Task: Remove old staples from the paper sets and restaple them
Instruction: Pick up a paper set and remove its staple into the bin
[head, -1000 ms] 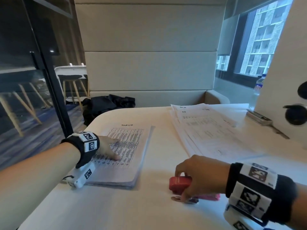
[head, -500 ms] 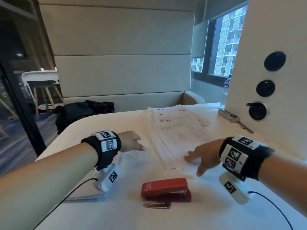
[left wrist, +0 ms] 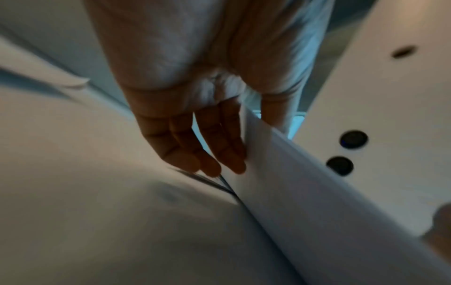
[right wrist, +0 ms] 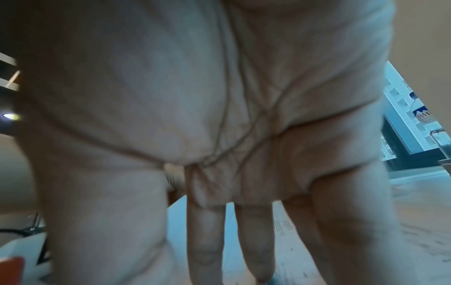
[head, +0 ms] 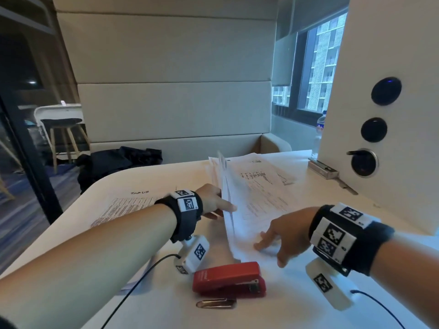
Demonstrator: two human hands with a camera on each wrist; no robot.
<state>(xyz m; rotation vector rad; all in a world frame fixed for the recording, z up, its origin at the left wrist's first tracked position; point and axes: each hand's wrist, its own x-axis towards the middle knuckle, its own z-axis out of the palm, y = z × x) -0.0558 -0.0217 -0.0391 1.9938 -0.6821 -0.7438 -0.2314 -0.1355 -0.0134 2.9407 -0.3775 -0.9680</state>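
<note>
Two hands are at work on the paper stack (head: 259, 200) at the table's centre. The left hand (head: 213, 201) is set at the stack's 9 o'clock edge, fingers (left wrist: 229, 154) straight beneath the raised sheets and the thumb on top, so that a set is pinched and lifted, probably to separate it. The right hand (head: 282, 233) is spread wide and pressed flat on the stack's 6 o'clock corner, seemingly to keep the lower sheets from sliding. The red stapler (head: 229, 277) and a metal clip (head: 216, 303) are left at 6 o'clock, just beside the stack. Another printed set (head: 123, 207) lies at 9 o'clock. Open table (head: 297, 302) remains at 5 o'clock; the white panel (head: 370, 67) closes off 3 o'clock.
</note>
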